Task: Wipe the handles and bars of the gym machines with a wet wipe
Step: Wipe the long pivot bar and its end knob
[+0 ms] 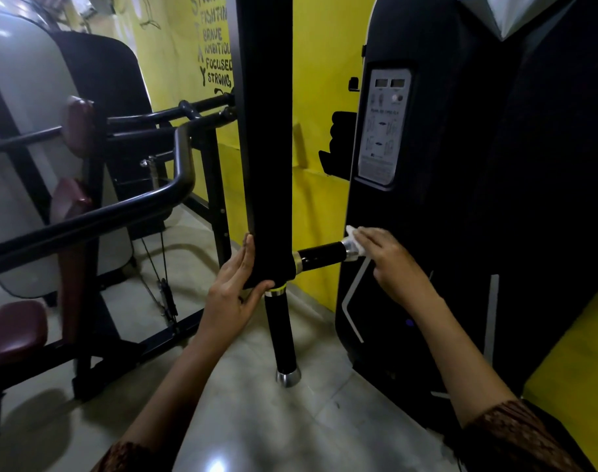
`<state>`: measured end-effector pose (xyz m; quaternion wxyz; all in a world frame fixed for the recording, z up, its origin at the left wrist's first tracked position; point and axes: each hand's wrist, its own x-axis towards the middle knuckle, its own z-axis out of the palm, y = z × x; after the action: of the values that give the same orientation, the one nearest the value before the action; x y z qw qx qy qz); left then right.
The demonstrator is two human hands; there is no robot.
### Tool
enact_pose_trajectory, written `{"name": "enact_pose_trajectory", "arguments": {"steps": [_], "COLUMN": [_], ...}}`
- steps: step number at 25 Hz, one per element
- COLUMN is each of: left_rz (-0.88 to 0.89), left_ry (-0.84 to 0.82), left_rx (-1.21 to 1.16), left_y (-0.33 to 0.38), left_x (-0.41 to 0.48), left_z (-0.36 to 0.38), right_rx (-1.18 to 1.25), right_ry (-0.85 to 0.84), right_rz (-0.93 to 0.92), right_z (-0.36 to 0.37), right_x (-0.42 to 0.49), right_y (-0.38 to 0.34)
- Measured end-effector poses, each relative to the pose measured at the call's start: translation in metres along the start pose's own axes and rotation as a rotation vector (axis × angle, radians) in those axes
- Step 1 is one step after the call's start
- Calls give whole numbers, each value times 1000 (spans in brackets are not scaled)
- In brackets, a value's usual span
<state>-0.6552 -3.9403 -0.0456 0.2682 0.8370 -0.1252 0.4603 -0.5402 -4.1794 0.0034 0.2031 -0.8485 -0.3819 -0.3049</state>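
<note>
Wet wipe on handle, wall lettering "FOCUSED STRONG"

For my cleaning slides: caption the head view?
Right hand wipes side handle's end with wet wipe; left hand steadies the bar.

Right hand with wet wipe on handle end; left hand against black bar

Black handle — white wipe
</note>
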Motion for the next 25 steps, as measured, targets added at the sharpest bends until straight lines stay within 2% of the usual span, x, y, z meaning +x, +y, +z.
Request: {"name": "enact_pose_trajectory", "arguments": {"steps": [2,6,7,12,14,15,17,18,19,21,22,23,25], "left_rz": [-8,-34,-30,-19,-28,-32,-34,-32,-30,-27,-25,-22,-21], "left_ry": [-1,4,8,22,22,24,25,22,24,31,25,24,33], "left_rx": [15,30,32,42,44,47,48,48,50,48,44,47,55], "left_y": [0,1,2,5,5,5,6,6,6,5,5,5,7], "left_x": [0,-2,-2,0,0,0,-1,-2,-2,-1,0,1,0], "left_z": [1,3,3,4,5,5,5,6,6,6,6,6,6], "right_rx": [168,294,272,120,45,42,119,166,202,280,342,411,477], "right_ry": [24,-343,-324,186,228,193,129,153,249,549,621,574,276], "right_rz": [135,82,87,67,66,82,105,117,137,217,290,348,348], "right_z": [-8,7,14,45,60,68,82,83,79,60,48,39,34], "right_x": [6,13,11,-25,-41,-51,-71,-80,-86,-73,-61,-45,-17], "right_y": [0,-13,-14,-19,-23,-28,-38,-44,-51,-65,-67,-67,-64]}}
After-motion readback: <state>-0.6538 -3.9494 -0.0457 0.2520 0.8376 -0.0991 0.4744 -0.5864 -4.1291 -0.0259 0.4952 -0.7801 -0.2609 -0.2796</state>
